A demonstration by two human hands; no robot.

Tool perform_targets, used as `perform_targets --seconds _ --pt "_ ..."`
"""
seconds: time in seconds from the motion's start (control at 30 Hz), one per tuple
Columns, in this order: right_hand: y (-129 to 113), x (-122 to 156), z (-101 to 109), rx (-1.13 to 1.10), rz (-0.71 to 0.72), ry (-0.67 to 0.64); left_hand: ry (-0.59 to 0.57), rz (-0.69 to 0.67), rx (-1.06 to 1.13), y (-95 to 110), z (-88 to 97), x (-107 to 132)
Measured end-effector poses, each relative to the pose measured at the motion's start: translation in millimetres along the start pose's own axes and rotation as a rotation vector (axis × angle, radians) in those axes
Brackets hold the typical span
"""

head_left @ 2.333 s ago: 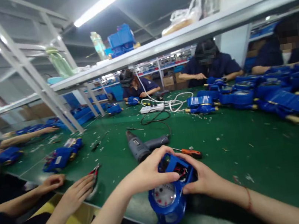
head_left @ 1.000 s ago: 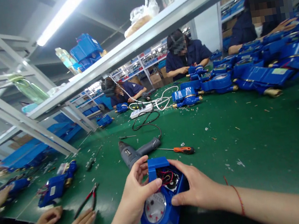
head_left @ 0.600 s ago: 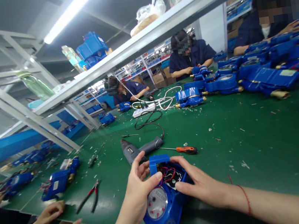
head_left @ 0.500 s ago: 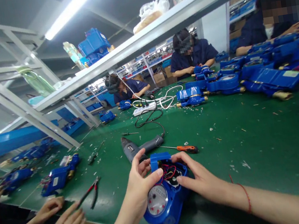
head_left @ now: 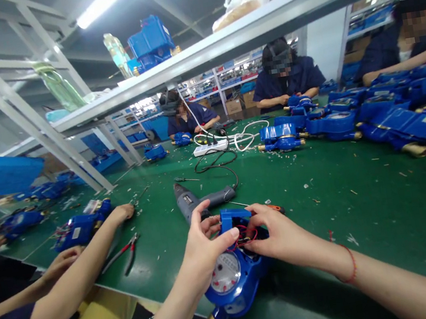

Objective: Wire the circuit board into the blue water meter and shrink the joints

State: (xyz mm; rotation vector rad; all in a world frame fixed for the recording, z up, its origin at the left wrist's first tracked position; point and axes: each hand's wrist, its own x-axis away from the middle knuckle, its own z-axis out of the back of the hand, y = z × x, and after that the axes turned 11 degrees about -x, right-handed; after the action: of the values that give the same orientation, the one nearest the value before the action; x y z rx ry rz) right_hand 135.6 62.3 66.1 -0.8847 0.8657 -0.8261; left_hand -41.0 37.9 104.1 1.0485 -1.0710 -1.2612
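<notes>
A blue water meter [head_left: 242,298] with a round clear dial and a brass end lies near the front edge of the green table. My left hand [head_left: 203,243] grips its upper left side, thumb over the rim by the raised blue cover [head_left: 231,215]. Inside the open compartment sit thin red and dark wires [head_left: 243,236]. My right hand [head_left: 282,232] reaches in from the right, with thumb and forefinger closed on the wires; the fingertips are partly hidden. A grey heat gun [head_left: 189,201] lies just behind. The orange-handled screwdriver [head_left: 276,207] is partly covered by my right hand.
A co-worker's arm [head_left: 91,252] stretches over the table at left, past red-handled pliers [head_left: 125,253]. A white power strip [head_left: 211,148] with cords lies further back. Several blue meters [head_left: 410,116] crowd the right. Overhead runs a white shelf [head_left: 196,50].
My right hand's fingers have moved from the compartment's edge into the wires. My left hand still grips the meter. The co-worker's arm at left has stretched forward across the table.
</notes>
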Motion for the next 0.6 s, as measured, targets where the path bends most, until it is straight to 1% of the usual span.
perform_targets --seconds 0.13,0.23,0.33,0.6 --pt "0.6 -1.6 -4.5 0.073 0.045 0.029 0.001 -0.011 0.005 -3.9 0.5 -1.1" --pt "1.0 -0.1 -8.8 0.084 0.075 0.069 0.0 -0.013 0.006 -5.5 0.4 -0.9" --pt "2.6 3.5 -13.3 0.027 0.097 0.114 0.0 -0.012 0.005 -5.5 0.0 -0.4" --pt "8.1 10.6 -22.3 -0.181 0.047 0.208 0.032 -0.01 -0.039 -3.9 -0.1 0.2"
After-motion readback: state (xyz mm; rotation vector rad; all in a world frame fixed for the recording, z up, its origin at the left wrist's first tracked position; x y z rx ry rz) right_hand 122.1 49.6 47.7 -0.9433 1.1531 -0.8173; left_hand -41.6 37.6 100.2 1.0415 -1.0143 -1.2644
